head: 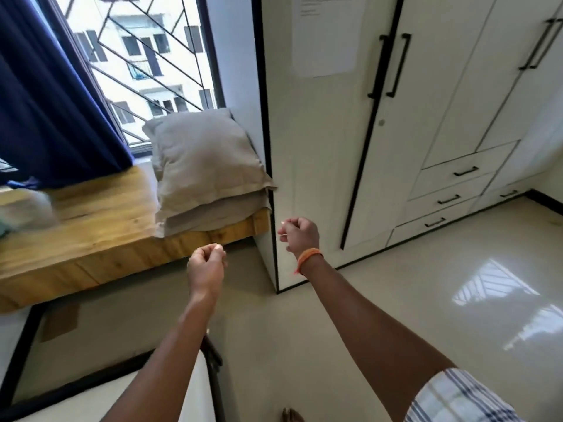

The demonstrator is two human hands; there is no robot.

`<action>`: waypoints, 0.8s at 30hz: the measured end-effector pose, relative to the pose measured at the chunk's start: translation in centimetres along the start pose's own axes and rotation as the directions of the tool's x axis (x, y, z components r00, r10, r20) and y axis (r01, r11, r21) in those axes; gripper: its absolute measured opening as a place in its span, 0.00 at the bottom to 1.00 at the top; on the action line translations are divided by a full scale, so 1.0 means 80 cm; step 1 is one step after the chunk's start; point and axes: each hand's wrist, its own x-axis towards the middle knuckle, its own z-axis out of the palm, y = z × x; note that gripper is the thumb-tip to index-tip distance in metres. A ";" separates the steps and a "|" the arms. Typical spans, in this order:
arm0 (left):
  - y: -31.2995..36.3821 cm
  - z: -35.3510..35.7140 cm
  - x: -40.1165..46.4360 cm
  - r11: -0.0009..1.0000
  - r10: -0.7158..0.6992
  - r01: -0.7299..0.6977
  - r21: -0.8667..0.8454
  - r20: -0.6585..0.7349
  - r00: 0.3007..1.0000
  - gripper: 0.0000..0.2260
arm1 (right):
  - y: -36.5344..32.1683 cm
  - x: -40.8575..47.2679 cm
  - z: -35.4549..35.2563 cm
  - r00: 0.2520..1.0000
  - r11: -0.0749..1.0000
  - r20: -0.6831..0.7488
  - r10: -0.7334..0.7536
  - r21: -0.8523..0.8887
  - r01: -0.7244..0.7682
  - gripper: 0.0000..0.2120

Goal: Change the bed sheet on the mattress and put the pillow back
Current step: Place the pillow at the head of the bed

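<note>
Two grey pillows lie stacked at the right end of a wooden window bench, leaning against the wardrobe side. My left hand hovers in front of the bench edge, just below the pillows, with its fingers curled and nothing in it. My right hand, with an orange thread at the wrist, is raised beside the wardrobe corner, fingers also curled and holding nothing. Neither hand touches the pillows. No mattress or bed sheet is clearly in view.
A dark blue curtain hangs over the barred window at the left. A white wardrobe with black handles and drawers fills the right. Blurred cloth lies on the bench's left end. The glossy tiled floor spreads out to the right.
</note>
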 end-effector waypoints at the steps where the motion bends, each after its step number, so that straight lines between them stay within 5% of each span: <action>1: 0.014 0.002 0.023 1.000 0.017 -0.017 0.017 -0.004 1.000 0.04 | -0.010 0.019 0.017 1.000 1.000 0.006 -0.001 -0.001 0.001 0.08; 8: 0.078 0.016 0.195 0.992 0.094 -0.084 0.097 -0.108 0.990 0.12 | -0.065 0.154 0.125 0.996 0.991 0.028 -0.083 -0.101 0.085 0.02; 18: 0.124 0.012 0.456 0.956 0.191 -0.132 0.262 -0.211 0.959 0.21 | -0.125 0.316 0.280 0.985 0.929 0.011 -0.175 -0.329 0.168 0.21; 24: 0.118 0.014 0.586 0.904 -0.079 0.162 0.396 -0.218 0.973 0.43 | -0.142 0.425 0.347 0.980 0.794 -0.102 -0.170 -0.603 0.076 0.27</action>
